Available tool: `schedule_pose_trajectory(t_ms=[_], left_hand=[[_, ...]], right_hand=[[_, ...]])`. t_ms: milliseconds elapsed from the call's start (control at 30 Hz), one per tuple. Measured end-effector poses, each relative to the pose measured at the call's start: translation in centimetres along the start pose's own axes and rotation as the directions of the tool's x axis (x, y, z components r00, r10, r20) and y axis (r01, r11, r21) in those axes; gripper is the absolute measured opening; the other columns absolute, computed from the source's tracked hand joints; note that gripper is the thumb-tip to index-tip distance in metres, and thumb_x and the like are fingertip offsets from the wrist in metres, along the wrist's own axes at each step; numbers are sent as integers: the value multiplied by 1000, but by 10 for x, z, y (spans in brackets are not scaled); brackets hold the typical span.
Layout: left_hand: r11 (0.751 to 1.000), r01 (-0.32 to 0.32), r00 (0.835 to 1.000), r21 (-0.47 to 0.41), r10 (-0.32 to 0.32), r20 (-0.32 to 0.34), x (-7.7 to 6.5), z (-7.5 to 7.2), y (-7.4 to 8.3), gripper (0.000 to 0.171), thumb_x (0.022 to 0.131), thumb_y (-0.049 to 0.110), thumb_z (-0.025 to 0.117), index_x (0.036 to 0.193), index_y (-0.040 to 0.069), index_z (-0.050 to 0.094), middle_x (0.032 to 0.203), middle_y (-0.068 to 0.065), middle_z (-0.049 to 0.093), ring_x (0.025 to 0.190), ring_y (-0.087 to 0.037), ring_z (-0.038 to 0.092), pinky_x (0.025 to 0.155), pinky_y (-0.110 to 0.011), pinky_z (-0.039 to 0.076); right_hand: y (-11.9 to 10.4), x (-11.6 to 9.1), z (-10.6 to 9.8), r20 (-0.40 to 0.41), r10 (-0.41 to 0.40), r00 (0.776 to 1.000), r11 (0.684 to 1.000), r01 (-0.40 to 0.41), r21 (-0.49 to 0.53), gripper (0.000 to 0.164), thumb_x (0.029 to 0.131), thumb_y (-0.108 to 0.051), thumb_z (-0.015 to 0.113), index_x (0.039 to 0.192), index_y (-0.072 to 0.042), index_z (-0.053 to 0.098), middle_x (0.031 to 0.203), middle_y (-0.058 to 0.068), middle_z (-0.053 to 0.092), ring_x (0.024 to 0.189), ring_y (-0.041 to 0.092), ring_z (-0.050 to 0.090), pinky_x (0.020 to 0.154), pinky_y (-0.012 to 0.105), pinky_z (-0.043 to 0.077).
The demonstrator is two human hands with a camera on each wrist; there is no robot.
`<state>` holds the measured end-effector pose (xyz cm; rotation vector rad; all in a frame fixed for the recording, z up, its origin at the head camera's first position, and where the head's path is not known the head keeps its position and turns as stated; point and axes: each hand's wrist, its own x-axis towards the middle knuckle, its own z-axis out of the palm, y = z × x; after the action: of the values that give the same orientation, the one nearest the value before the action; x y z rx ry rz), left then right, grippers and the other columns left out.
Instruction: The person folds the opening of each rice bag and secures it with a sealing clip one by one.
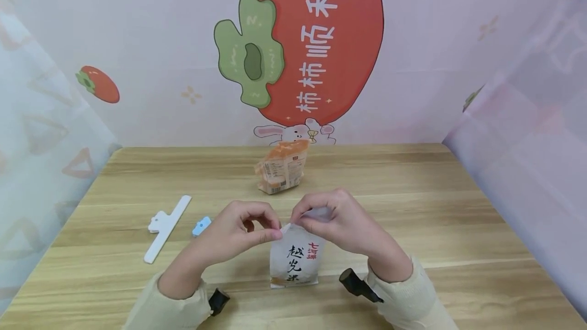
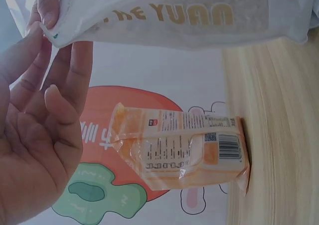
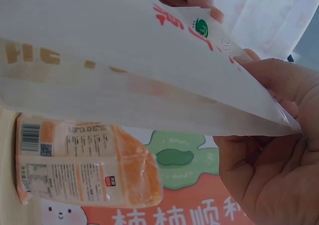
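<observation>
Matt white bag, glossy plastic orange packet, smooth wood-grain tabletop.

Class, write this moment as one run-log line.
left hand: pinches white bag at top; right hand: likewise; orange package: behind bag; white clip, blue clip: lying left

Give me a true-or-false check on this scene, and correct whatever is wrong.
1. The left hand and right hand both pinch the white bag. True.
2. The long white clip lies farther left than the blue clip. True.
3. The blue clip lies right of the white bag. False: it lies to its left.
4. The orange package stands beyond the white bag. True.
5. The right hand holds the orange package. False: neither hand touches it.
6. A clip is fastened on the white bag. False: both clips lie apart from it.
</observation>
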<state>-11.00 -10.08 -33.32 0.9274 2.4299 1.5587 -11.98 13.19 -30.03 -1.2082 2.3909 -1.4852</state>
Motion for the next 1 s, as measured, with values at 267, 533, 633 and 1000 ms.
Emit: schedule_pose_trajectory(t_ms=[267,533,633,1000], left_hand=[[997,71,997,-1,-71,-19,2,1,2,16,79,33,72,88,20,69,80,6,67,75,-8,61,55,-21,42],[997,83,996,-2,-83,-29,3,3,1,14,78,31,73,84,19,70,77,5,67,72,-8,60,53,-21,44],[997,78,996,9,-78,-37,4,3,1,13,78,31,73,84,19,70,76,6,67,71,-7,60,53,-21,44],[997,75,997,5,-75,-34,3,2,1,11,79,29,72,84,19,70,76,6,66,72,-7,59,53,-20,44]], right_hand=[[-1,0,0,-9,4,1000,1000,-4,-4,10,83,-3,66,86,-12,69,84,-1,69,77,10,62,71,27,53],[-2,0,-3,-16,2,1000,1000,-2,-17,8,84,-6,67,87,-12,70,84,-1,69,76,10,62,68,27,53],[-2,-1,-6,-42,8,999,999,-9,-30,9,84,-4,66,86,-13,69,84,0,68,73,10,60,63,27,53],[-3,-3,-9,-43,11,999,999,-13,-35,9,84,-5,66,87,-13,69,82,-1,68,66,9,59,57,25,51]])
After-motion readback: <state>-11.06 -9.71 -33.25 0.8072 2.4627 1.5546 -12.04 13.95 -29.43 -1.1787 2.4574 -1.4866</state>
